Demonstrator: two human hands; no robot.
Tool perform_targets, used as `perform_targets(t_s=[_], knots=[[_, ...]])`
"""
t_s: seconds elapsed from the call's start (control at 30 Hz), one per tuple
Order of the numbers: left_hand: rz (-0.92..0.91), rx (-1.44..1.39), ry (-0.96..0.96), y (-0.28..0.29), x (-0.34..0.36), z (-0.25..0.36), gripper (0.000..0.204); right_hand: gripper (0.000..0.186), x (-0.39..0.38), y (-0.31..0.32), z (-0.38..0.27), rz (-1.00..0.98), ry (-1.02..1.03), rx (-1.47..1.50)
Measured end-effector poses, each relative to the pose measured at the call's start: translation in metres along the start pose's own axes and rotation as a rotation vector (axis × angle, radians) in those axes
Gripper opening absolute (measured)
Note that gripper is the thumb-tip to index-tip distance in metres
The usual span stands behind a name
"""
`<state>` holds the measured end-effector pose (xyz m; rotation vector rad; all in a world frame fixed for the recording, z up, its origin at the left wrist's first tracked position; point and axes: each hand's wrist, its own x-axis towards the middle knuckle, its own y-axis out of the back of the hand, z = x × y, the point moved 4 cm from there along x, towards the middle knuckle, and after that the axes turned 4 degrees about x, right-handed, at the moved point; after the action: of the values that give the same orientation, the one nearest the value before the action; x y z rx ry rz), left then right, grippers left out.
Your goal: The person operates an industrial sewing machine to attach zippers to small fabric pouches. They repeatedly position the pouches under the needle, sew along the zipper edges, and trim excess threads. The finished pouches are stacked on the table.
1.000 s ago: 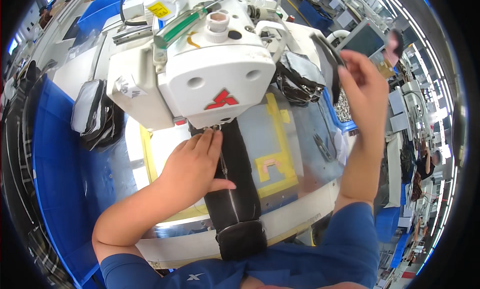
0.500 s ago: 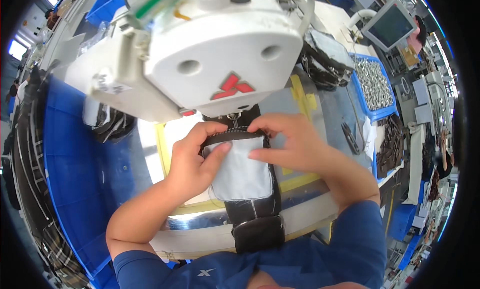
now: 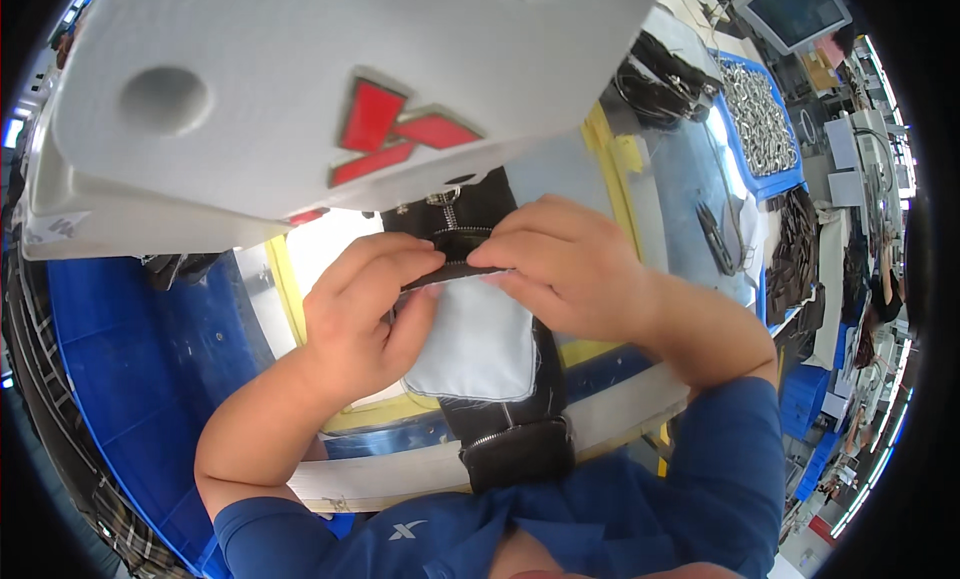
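Your left hand (image 3: 360, 304) and your right hand (image 3: 570, 269) grip the dark zippered edge of a pocket piece (image 3: 475, 344) from both sides. On each hand the thumb is closed against the fingers, with the fabric edge pinched between; part of your right thumb is hidden by the edge. The pocket piece is at the centre of the work area, its pale lining facing you, and lies over a long black fabric strip (image 3: 490, 194). Whether its lower part presses on the strip cannot be told. The strip carries a metal zipper and runs from beneath the white machine head (image 3: 300, 39) toward your body, ending in a small black pouch (image 3: 518, 457) near your shirt. Yellow tape (image 3: 615, 174) lines the work plate to the right of the strip. Snips (image 3: 712, 239) lie farther right, near a blue tray (image 3: 775, 187) filled with metal parts (image 3: 760, 119). A deep blue bin (image 3: 140, 379) stands at your left.
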<state>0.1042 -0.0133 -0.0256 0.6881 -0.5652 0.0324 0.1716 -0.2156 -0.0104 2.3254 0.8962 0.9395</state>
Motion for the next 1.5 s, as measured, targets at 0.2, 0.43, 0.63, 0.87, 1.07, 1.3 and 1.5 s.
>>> perform_targets(t_s=[0.2,0.43,0.63,0.87,1.07,1.3,1.5], knots=[[-0.051,-0.164,0.083,-0.002,0.001,0.002,0.027,0.029,-0.004,-0.004,-0.003,0.001,0.065,0.010],[-0.079,-0.159,0.096,-0.003,0.000,-0.001,0.025,0.016,-0.007,-0.010,-0.004,0.052,0.121,-0.002],[-0.078,-0.131,0.048,-0.004,0.000,0.001,0.021,0.025,-0.006,-0.007,-0.001,0.000,0.134,0.006],[-0.105,-0.117,0.116,-0.004,-0.001,0.001,0.019,0.023,-0.004,-0.006,0.000,-0.001,0.105,-0.001],[-0.138,-0.117,0.185,-0.004,-0.002,0.004,0.015,0.021,-0.004,-0.007,0.002,-0.026,0.042,0.018],[-0.111,-0.073,0.090,-0.006,0.000,0.005,0.019,0.019,-0.003,-0.009,0.009,-0.031,-0.091,0.170],[-0.121,-0.076,0.097,-0.006,-0.001,0.004,0.020,0.019,-0.003,-0.009,0.012,-0.046,-0.114,0.201]])
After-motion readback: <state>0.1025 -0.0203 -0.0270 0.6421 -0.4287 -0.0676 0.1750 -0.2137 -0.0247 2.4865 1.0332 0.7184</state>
